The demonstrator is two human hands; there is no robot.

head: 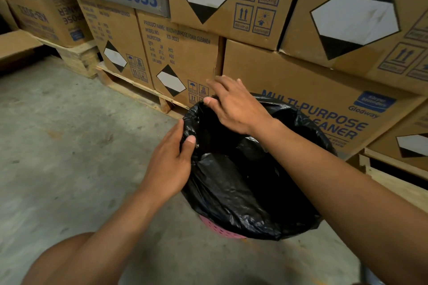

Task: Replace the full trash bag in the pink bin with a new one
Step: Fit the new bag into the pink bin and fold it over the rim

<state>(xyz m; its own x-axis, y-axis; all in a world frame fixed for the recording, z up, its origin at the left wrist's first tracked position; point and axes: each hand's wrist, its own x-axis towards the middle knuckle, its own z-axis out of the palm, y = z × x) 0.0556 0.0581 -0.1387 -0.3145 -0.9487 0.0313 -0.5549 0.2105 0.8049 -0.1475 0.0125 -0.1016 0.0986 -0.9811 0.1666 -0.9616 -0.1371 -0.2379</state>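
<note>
Left hand on bag-lined pink bin, cartons crowding behind

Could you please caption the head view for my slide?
Both hands, left and right, grip a black bag's rim over a pink bin.

A glossy black plastic trash bag lines a pink perforated plastic bin, folded over its rim so only a strip of pink shows at 6 o'clock. The left hand pinches the bag's edge at 9 o'clock, thumb on top. The right hand grips the edge near 11 o'clock. Stacked brown cardboard cartons on wooden pallets stand behind, on a grey concrete floor.
</note>
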